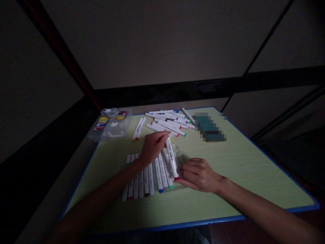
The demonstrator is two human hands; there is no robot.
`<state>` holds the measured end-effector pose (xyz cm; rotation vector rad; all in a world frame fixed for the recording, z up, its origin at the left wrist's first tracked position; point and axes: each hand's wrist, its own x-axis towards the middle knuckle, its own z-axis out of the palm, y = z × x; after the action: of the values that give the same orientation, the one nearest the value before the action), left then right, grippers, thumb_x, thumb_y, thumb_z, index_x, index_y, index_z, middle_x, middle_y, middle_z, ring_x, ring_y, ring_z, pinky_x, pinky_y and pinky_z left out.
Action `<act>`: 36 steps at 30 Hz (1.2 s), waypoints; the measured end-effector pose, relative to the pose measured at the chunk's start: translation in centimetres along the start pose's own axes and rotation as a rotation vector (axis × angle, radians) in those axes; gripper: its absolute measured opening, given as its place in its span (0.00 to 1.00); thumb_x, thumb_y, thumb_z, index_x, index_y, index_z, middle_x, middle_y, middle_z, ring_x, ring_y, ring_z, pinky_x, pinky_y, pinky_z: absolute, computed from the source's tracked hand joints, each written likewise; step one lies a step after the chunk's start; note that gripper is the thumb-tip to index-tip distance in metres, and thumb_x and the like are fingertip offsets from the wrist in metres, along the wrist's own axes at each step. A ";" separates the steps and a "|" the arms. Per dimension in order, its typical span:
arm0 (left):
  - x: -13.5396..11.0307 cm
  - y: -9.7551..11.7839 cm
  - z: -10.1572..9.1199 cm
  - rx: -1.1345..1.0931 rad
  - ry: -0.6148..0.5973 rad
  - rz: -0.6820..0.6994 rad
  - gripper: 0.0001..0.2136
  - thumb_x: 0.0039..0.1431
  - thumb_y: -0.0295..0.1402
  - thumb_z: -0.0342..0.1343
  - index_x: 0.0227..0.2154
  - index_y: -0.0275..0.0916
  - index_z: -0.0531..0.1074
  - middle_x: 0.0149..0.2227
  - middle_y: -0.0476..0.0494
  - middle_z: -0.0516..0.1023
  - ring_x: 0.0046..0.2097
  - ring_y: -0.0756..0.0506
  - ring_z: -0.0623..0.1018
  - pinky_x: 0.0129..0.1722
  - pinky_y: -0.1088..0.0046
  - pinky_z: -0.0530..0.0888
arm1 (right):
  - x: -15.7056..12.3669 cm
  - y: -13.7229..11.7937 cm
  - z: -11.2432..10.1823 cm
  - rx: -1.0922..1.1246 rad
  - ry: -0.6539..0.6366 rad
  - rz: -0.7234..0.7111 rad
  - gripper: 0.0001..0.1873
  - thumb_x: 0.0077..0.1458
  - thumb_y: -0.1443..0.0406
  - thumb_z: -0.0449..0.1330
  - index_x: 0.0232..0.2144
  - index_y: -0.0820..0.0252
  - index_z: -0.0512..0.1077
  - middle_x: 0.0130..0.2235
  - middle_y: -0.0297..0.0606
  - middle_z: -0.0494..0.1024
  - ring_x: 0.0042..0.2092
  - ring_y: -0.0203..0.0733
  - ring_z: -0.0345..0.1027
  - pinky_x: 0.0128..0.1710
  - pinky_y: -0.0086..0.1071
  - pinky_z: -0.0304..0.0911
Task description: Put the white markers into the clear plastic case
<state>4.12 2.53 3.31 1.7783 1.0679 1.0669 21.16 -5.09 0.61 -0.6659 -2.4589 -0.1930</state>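
Note:
A white marker (172, 159) with a red end is held at a slant over a clear plastic tray (184, 156). My left hand (153, 147) pinches its upper end, fingers closed. At the red lower end, the thumb and bent fingers of my right hand (199, 174) close on the marker beside the tray. Whether those fingers also touch the tray is hard to see. Several white markers (162, 173) with blue and green ends lie side by side in the tray under my hands. More markers (137, 183) stand in a row to the left, partly behind my left wrist.
A loose pile of markers (170, 123) lies at the back of the green, blue-edged table (243, 169). Two markers (139, 128) sit apart to its left. A clear plastic case (116, 127) with labels rests at the back left corner. A blurred-out dark rectangular object (209, 127) lies back right.

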 end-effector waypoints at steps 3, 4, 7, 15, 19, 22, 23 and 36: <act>0.0 -0.4 -0.2 0.091 -0.042 0.082 0.12 0.53 0.32 0.48 0.33 0.35 0.74 0.23 0.48 0.73 0.24 0.53 0.70 0.25 0.77 0.67 | 0.1 -0.2 -0.1 -0.017 0.020 -0.009 0.18 0.58 0.62 0.51 0.18 0.61 0.66 0.19 0.33 0.68 0.22 0.33 0.58 0.22 0.30 0.50; 0.1 -0.6 -0.3 0.110 -0.061 0.107 0.12 0.54 0.32 0.47 0.35 0.35 0.74 0.25 0.47 0.73 0.25 0.52 0.70 0.26 0.77 0.67 | 0.1 -0.2 -0.1 -0.020 0.029 -0.007 0.18 0.58 0.62 0.51 0.17 0.61 0.65 0.19 0.32 0.67 0.22 0.33 0.57 0.22 0.30 0.49; 0.3 -0.8 -0.7 0.184 -0.139 0.161 0.13 0.55 0.32 0.47 0.37 0.35 0.74 0.29 0.45 0.75 0.29 0.51 0.72 0.30 0.76 0.68 | 0.1 -0.2 -0.1 -0.030 0.037 0.006 0.19 0.57 0.61 0.51 0.16 0.61 0.64 0.19 0.32 0.66 0.22 0.33 0.56 0.22 0.30 0.48; 1.0 -1.3 -2.0 0.269 -0.277 0.135 0.13 0.55 0.31 0.46 0.38 0.36 0.74 0.37 0.42 0.77 0.36 0.49 0.74 0.36 0.73 0.68 | 0.1 0.1 -0.2 -0.045 -0.094 0.044 0.19 0.58 0.61 0.49 0.18 0.61 0.66 0.21 0.34 0.65 0.26 0.36 0.56 0.27 0.33 0.47; 1.1 -1.9 -2.0 0.272 -0.316 0.129 0.12 0.54 0.31 0.47 0.35 0.37 0.75 0.34 0.44 0.78 0.34 0.49 0.74 0.35 0.73 0.68 | 0.0 0.2 -0.1 -0.024 -0.159 0.050 0.19 0.58 0.61 0.49 0.18 0.61 0.67 0.22 0.34 0.65 0.28 0.36 0.56 0.30 0.34 0.46; 1.1 -2.3 -1.9 0.279 -0.329 0.148 0.11 0.53 0.30 0.48 0.33 0.38 0.75 0.32 0.45 0.77 0.34 0.49 0.74 0.35 0.74 0.67 | 0.0 0.1 0.0 -0.002 -0.188 0.056 0.20 0.58 0.60 0.48 0.18 0.61 0.67 0.22 0.34 0.66 0.27 0.36 0.56 0.31 0.33 0.46; 1.1 -2.5 -1.8 0.283 -0.335 0.155 0.11 0.54 0.30 0.48 0.33 0.38 0.75 0.32 0.45 0.77 0.34 0.50 0.73 0.34 0.75 0.67 | 0.0 0.1 0.1 0.001 -0.192 0.056 0.20 0.58 0.60 0.48 0.18 0.61 0.68 0.22 0.34 0.66 0.27 0.36 0.56 0.31 0.33 0.46; 1.1 -3.4 -1.6 0.331 -0.380 0.134 0.10 0.52 0.30 0.48 0.25 0.35 0.75 0.22 0.50 0.66 0.25 0.53 0.65 0.24 0.78 0.59 | 0.3 -0.2 0.0 0.002 -0.219 0.040 0.18 0.58 0.62 0.48 0.19 0.61 0.67 0.23 0.34 0.67 0.28 0.36 0.57 0.32 0.33 0.48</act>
<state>2.13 4.96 1.07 2.2335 0.9349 0.6101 20.87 -5.16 0.78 -0.7706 -2.6509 -0.1069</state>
